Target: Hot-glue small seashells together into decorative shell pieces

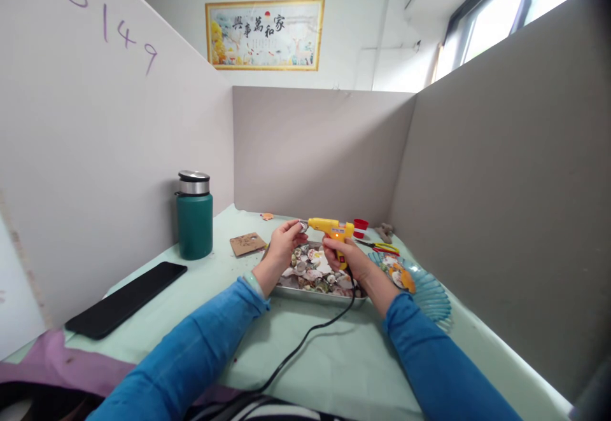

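My right hand (pixel 344 255) is wrapped round the handle of a yellow glue gun (pixel 329 226), whose nozzle points left. An orange light glows on its side and a black cord hangs from the handle. Pinched in the fingers of my left hand (pixel 285 241) is a small shell-like piece (pixel 303 224), right at the nozzle tip; its exact kind is hard to make out. Both hands are above a metal tray (pixel 315 294) filled with many shells (pixel 312 268), partly hidden by my hands.
Left of the tray are a brown card (pixel 247 244), a green bottle (pixel 195 225) and a black phone-like slab (pixel 128 299). To the right stand a blue scalloped plate (pixel 432 294) with decorated pieces, yellow-handled pliers (pixel 386 248) and a red cup (pixel 360 227). Grey partitions (pixel 319 147) enclose the table.
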Tool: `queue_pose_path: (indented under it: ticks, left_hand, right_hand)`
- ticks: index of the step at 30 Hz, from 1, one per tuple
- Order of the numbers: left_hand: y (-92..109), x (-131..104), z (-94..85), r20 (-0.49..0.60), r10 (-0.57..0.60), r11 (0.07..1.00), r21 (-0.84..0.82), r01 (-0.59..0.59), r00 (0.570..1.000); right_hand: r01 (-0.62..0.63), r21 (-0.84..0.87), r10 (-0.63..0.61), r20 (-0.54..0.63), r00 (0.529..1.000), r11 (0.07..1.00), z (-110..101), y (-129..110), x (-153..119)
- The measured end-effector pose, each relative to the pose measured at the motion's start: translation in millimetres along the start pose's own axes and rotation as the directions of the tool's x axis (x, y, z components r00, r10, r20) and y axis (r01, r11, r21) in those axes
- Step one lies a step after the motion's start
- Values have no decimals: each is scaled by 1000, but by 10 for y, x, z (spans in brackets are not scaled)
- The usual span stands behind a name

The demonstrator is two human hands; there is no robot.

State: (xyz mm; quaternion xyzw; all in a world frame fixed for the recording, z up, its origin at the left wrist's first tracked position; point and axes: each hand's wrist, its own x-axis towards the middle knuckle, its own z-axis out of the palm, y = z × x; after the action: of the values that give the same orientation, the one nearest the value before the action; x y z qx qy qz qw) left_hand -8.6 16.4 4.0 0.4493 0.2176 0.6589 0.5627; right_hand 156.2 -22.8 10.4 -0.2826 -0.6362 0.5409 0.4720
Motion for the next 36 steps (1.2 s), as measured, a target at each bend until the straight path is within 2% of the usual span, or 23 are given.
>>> queue_pose_path:
  ticks: [13,26,36]
  left_hand:
    - [20,-10,15,-31,15,1000,-13,-15,999]
    - [69,-34,53,-68,22,999,-24,-23,997]
    - [40,-13,25,-40,12,1000,-14,-13,999]
  right_hand:
    - [2,37,-3,30,1000,999,-37,37,16]
    - [-15,3,15,40,999,1000,-27,17,-6]
    - [-5,0,5,38,999,1000,7,-25,-25]
